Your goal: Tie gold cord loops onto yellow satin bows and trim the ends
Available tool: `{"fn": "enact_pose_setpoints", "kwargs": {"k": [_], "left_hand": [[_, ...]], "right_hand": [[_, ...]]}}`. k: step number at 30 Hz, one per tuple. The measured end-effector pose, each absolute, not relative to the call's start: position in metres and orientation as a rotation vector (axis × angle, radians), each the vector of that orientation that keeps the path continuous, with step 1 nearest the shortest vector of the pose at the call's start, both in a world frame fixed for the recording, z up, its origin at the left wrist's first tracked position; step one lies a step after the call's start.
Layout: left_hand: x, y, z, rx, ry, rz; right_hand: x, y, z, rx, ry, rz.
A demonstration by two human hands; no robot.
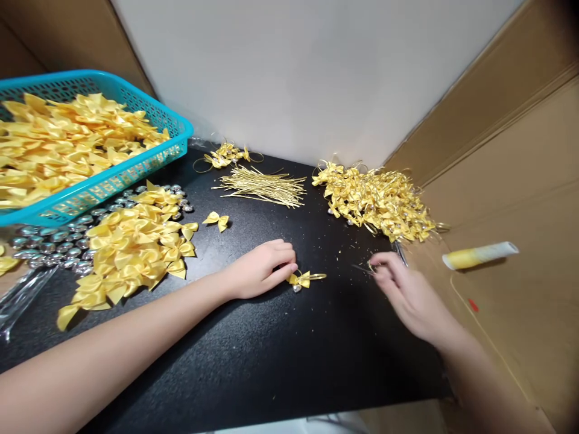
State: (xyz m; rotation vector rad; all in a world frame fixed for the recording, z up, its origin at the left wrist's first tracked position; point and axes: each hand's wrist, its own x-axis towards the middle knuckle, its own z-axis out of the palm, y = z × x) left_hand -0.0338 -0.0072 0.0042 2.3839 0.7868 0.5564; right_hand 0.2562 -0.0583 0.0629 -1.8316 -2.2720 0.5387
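A yellow satin bow [304, 279] with a silver bell and a gold cord loop lies on the black table. My left hand [266, 270] rests beside it, thumb and fingers pinching the bow's left side. To the right, my right hand [402, 292] is closed around small scissors [363, 269]; their thin dark blades point left toward the bow, and the handles are mostly hidden by the fingers. A single yellow bow [217, 220] lies farther back, and a pile of loose bows [140, 247] spreads left of my left hand.
Gold cord pieces [265, 185] lie at the back, near a few looped bows [226, 155]. Finished-looking bows with loops [377, 202] are heaped at back right. A blue basket [149, 166] of bows stands left, silver bells [67, 241] beside it. A tube [480, 255] lies on cardboard.
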Motion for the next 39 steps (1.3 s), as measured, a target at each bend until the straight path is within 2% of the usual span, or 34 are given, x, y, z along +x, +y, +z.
{"fn": "enact_pose_setpoints", "kwargs": {"k": [4,9,17,39], "left_hand": [[-0.035,-0.007,0.003,2.387,0.787,0.548],[-0.034,-0.007,0.004,2.380,0.760,0.572],[-0.033,-0.007,0.005,2.367,0.771,0.570],[-0.033,-0.007,0.004,2.393,0.781,0.541]], "right_hand": [[0.210,-0.024,0.065,-1.658,-2.653,0.559],[0.198,-0.009,0.055,-1.586,-2.775,0.573],[0.195,-0.011,0.047,-1.568,-2.761,0.688],[0.195,-0.009,0.037,-1.427,-2.762,0.698]]}}
